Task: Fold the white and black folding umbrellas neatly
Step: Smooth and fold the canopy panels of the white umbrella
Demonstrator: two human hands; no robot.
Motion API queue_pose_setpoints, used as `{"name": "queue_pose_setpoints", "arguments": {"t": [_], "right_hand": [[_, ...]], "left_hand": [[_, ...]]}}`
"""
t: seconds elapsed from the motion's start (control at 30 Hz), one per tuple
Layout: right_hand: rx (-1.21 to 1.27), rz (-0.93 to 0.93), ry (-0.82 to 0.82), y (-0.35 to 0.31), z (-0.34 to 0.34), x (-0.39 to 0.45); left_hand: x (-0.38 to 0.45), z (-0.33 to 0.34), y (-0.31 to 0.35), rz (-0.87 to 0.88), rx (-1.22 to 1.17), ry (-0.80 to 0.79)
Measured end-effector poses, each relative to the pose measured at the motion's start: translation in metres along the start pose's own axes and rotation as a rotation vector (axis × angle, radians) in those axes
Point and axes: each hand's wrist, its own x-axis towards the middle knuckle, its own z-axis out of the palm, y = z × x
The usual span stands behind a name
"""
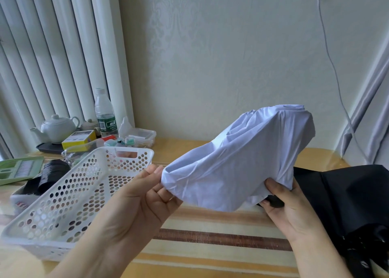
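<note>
Left hand [147,195] pinches the white umbrella [237,161] cloth's edge; right hand [288,204] has its grip around the umbrella's dark handle, above the counter [210,246]

The crumpled white fabric umbrella [237,157] drapes over its own shaft and ribs, hiding them, and covers most of the right hand's fingers [273,186]. A dark handle part peeks below; its shape is unclear. The black folding umbrella [347,193] runs off the right edge. The print on the clear plastic water bottle [104,113] is too small to read, and the green plastic tray [19,169] is cut by the left edge
</note>
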Motion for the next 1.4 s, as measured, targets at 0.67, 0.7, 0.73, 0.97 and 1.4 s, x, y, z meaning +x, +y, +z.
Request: {"name": "queue_pose_setpoints", "arguments": {"t": [0.67,0.7,0.73,0.97,1.4], "right_hand": [[-0.036,0.110,0.063,0.009,0.008,0.002],[-0.037,0.108,0.061,0.009,0.009,0.002],[-0.041,0.106,0.061,0.009,0.010,0.001],[-0.082,0.097,0.057,0.005,0.007,0.002],[-0.009,0.091,0.016,0.003,0.011,0.003]], "left_hand": [[-0.025,0.004,0.035,0.427,1.672,-0.058],[-0.023,0.007,0.035,0.425,1.739,-0.076],[-0.020,0.010,0.034,0.434,1.805,-0.080],[-0.005,0.009,0.042,0.199,1.591,-0.246],[-0.008,-0.025,0.045,0.552,1.395,-0.183]]}}
